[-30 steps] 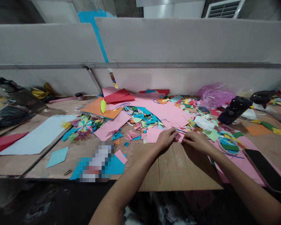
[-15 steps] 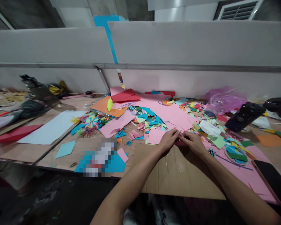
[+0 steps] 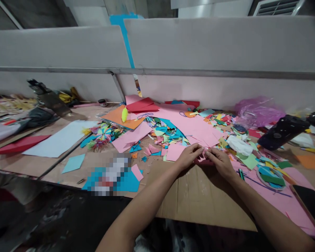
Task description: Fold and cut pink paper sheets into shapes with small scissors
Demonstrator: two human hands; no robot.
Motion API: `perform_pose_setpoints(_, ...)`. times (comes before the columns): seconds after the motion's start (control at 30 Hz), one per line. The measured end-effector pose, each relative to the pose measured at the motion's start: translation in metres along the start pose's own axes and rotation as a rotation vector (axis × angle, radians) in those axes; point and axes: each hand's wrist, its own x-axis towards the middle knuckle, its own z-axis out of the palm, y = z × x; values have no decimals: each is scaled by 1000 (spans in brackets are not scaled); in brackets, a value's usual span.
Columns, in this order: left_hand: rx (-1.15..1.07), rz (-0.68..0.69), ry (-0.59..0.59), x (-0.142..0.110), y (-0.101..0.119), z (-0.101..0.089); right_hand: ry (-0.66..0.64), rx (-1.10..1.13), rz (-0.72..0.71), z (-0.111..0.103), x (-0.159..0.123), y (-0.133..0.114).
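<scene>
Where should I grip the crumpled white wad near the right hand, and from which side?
Probably pinch the crumpled white wad across its bunched middle, coming from above with the right hand, once free of the pink paper. Its folds appear to bulge above the flat light-green paper piece at its near edge.

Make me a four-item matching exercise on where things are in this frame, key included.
1. Pink paper piece
2. Purplish plastic bag
3. White sheet
4. Cardboard

A. By the back panel, toward the right
B. Beneath the forearms
C. Toward the left, beside red paper
D. Between the left hand and right hand

Pairs: 1-D; 2-A; 3-C; 4-B
</scene>
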Motion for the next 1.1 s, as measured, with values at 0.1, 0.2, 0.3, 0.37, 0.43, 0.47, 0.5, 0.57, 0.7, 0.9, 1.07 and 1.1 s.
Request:
perform_pose_setpoints(0.1, 19, 11, -3, -1, 2, -1, -9, -17, -5, 0, -1, 1)
perform_pose_setpoints(0.2, 22, 13, 16, -1, 3, -1, -20, -36, -16, 1, -1, 2)
perform_pose_setpoints(0.3, 23, 1, 22, -1, 4, -1, -2, -66, -30, 1, -1, 0)
perform_pose_setpoints(0.37, 19, -3, 11, -2, 2, -1, 17, -85, -43, 1, -1, -2)
perform_pose_setpoints(0.43, 5, -4, 5, -1, 0, 0, 30, -96, -55, 1, -2, -5)
perform_pose_setpoints(0.47, -6, -6, 10, -1, -2, 0, 32, -98, -59, 1, -2, -6)
perform_pose_setpoints(0.5, -20, -9, 18, 0, -3, 0, 32, -98, -62, 1, -2, -6)
perform_pose_setpoints(0.57, -53, -20, 23, 1, -6, 0, 25, -97, -58, 1, -2, -6)
perform_pose_setpoints(0.7, -127, -51, 6, 1, -5, -2, 5, -39, -28, 1, -2, 0)
perform_pose_setpoints(0.9, -232, -115, -53, -2, 2, -10, -13, 184, 70, 1, 0, 0)
perform_pose_setpoints(1.07, -170, -61, -92, -2, 1, -12, -30, 291, 142, 2, 2, -4)
perform_pose_setpoints(1.1, -162, -58, -93, -2, 1, -12, -25, 298, 152, 3, 2, -3)
